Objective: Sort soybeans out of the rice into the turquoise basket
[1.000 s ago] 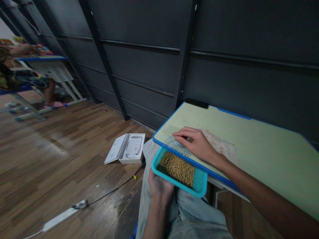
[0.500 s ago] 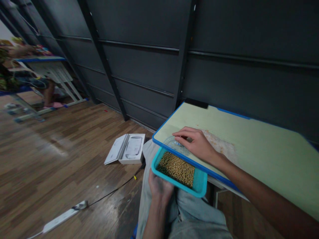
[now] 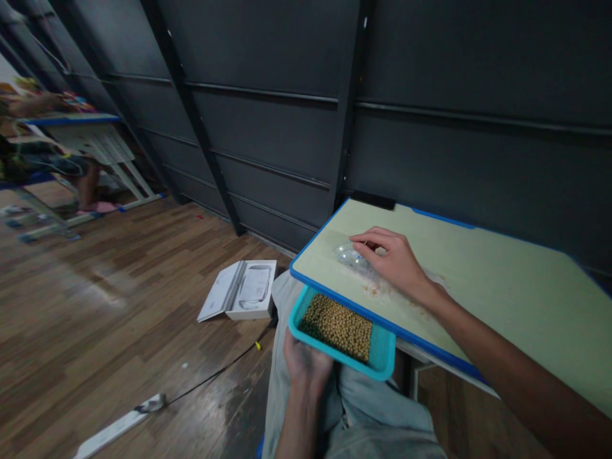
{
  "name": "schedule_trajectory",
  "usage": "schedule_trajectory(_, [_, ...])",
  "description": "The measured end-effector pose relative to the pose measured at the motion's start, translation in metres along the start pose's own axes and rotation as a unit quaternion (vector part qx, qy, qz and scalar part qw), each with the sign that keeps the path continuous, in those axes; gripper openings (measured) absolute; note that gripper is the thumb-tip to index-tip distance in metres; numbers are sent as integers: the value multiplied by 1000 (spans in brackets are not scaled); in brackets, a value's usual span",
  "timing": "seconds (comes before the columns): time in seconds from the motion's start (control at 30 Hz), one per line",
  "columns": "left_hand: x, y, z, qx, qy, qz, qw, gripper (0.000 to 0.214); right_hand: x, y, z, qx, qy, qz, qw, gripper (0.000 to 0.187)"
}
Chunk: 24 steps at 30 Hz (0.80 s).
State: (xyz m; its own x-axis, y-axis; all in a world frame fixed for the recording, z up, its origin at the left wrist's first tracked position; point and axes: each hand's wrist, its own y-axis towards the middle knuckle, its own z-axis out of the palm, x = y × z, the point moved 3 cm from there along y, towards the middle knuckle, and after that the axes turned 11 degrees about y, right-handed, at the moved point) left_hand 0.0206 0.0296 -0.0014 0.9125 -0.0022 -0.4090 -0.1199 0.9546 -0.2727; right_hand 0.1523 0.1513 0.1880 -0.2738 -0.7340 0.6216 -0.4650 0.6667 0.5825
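Note:
A turquoise tray (image 3: 385, 357) filled with small tan beans (image 3: 337, 325) sits just under the near edge of a pale green desk with a blue rim (image 3: 502, 287). My left hand (image 3: 303, 366) grips the tray from below, over my lap. My right hand (image 3: 392, 261) rests on the desk, fingers curled over a clear plastic piece (image 3: 349, 256) that looks like a protractor. Tan crumbs or husks (image 3: 375, 290) lie on the desk beside that hand.
An open white box (image 3: 241, 290) lies on the wooden floor to the left, with a black cable (image 3: 215, 370) and a white power strip (image 3: 112, 430) nearer me. Dark panelled wall behind the desk. Another person sits at a desk (image 3: 71, 121) at far left.
My right hand has drawn back from the desk's near edge, sliding the clear plastic piece further onto the desk. The left hand and the tray have stayed put.

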Motion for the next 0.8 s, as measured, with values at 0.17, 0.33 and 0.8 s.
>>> schedule_trajectory(0.17, [5,-2,0,-6,-2,-2,1000,36,0,-12,-19,26,-11,7,1000,16])
schedule_trajectory(0.33, [15,-4,2,-25,31,-11,999,34,-5,-30,-32,-5,-9,17,1000,16])
schedule_trajectory(0.8, [7,-1,-4,-43,89,19,995,35,-2,-41,-26,16,-5,7,1000,22])
